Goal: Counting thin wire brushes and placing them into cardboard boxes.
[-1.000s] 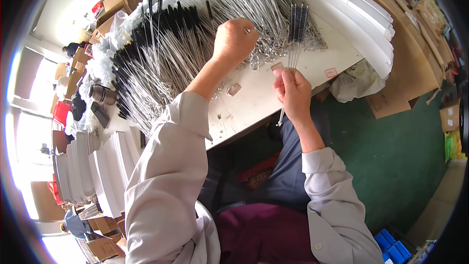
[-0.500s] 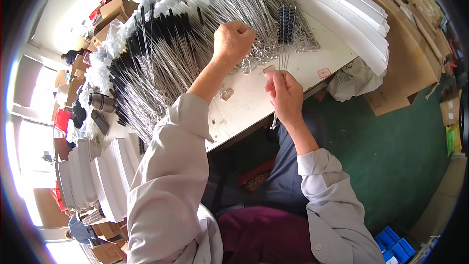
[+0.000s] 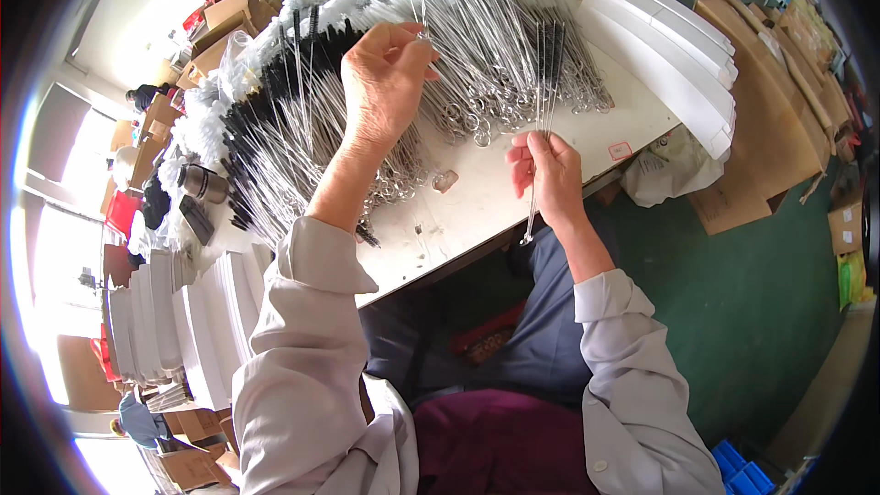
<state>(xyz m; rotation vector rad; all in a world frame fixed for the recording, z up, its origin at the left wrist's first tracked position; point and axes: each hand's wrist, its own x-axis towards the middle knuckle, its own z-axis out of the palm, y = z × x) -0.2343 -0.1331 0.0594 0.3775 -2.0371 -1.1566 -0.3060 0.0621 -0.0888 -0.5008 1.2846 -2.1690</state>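
The right hand [image 3: 555, 179] is gripping several black-bristled brushes [image 3: 550, 50] by their wire stems [image 3: 544, 121] near the front edge of the table [image 3: 477, 192] while the left hand [image 3: 383, 87] is hovering, fingers bunched, hold unclear, beside pale brushes [image 3: 495, 41] whose crowded rings [image 3: 481, 136] could be snagging if tugged.

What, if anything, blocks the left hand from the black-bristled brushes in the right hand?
Seen from above, the heap of pale-bristled brushes lies on the table between the left hand and the black-bristled brushes in the right hand. No other obstacle shows; whether the heap stands high enough to block, this view cannot settle.
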